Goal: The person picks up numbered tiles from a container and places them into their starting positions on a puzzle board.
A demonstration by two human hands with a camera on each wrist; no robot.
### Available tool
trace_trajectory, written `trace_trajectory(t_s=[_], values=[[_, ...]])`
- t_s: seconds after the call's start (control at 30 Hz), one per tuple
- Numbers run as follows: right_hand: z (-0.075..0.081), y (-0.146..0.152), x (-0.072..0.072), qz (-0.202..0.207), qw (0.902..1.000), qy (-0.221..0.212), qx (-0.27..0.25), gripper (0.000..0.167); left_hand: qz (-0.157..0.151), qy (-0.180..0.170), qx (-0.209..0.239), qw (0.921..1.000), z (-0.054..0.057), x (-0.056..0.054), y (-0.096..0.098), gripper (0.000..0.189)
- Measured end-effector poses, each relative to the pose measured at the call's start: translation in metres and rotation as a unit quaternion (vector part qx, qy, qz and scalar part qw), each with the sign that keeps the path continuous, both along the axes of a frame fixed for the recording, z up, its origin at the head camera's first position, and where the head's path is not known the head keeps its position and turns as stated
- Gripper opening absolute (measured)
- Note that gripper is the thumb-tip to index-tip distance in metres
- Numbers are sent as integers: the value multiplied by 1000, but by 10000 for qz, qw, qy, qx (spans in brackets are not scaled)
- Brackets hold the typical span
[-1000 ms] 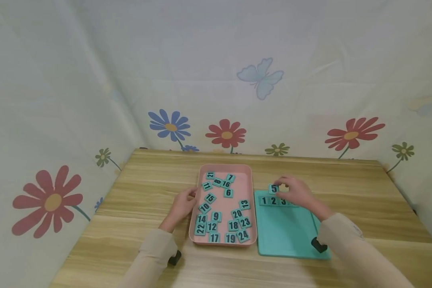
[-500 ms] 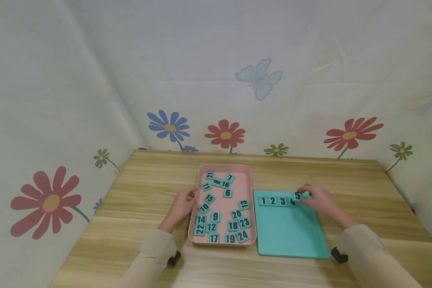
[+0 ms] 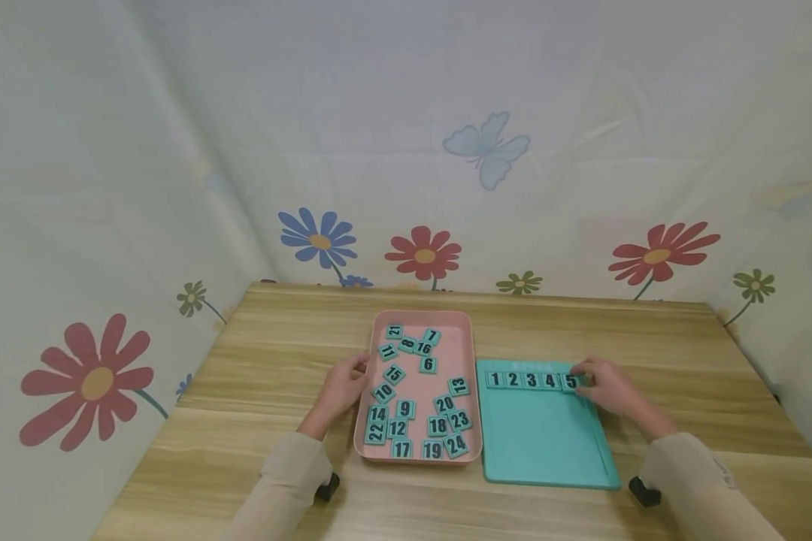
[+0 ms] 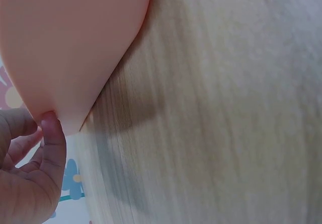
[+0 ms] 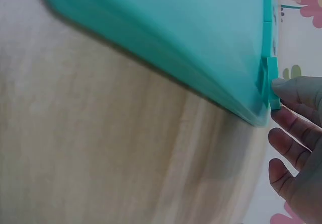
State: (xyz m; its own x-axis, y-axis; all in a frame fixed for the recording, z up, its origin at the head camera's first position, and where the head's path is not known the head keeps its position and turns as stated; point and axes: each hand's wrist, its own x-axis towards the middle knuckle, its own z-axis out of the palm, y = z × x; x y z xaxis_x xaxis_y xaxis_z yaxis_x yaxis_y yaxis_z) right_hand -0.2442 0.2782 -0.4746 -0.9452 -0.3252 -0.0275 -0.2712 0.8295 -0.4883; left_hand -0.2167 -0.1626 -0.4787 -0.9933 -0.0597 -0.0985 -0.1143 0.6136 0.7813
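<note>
At the far right of the top row on the teal board (image 3: 548, 443), my right hand (image 3: 610, 387) pinches the number 5 tile (image 3: 570, 382) between thumb and fingers. In the right wrist view the tile (image 5: 272, 83) is slightly tilted, with one end raised above the board (image 5: 201, 32). Tiles 1 to 4 (image 3: 531, 380) lie in line to its left. On the other side, my left hand (image 3: 343, 385) holds the left rim of the pink tray (image 3: 419, 319). The left wrist view has thumb and index finger pinching the tray's edge (image 4: 75, 48).
Inside the tray lie several loose teal number tiles, among them 6 (image 3: 428, 365), 13 (image 3: 459, 386) and 24 (image 3: 456, 445). Tray and board stand side by side on a wooden table (image 3: 257, 421). A flowered cloth (image 3: 352, 150) hangs behind the table.
My right hand has carried the 5 tile rightward past tile 4 and lowered it to the row's right end, uncovering tile 4. The left hand stays at the tray.
</note>
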Motion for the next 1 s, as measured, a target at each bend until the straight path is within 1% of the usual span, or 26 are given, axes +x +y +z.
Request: trace_trajectory(t_s=[0.3,0.5,0.63,0.73,0.87,0.93,1.0], values=[[-10,-2,0,-30,9990,340,275,28,-36,24,38,10000,1,1,0,39],[-11,-4,1,-123,9986,397,313,26,-24,114,44,9999,2,2,1,38],[-10,-5,1,-128,9984,460,291,25,-7,94,66,9999,2,2,1,38],[-10,-4,-1,-90,9984,432,357,26,-2,57,67,10000,1,1,1,38],[-6,-6,-5,-46,9983,395,437,30,-24,53,37,10000,1,0,1,38],[-2,-10,-6,-16,9982,431,410,31,-33,57,29,10000,0,0,0,38],[5,-16,-8,105,9978,547,362,31,-24,57,28,10000,0,0,0,39]])
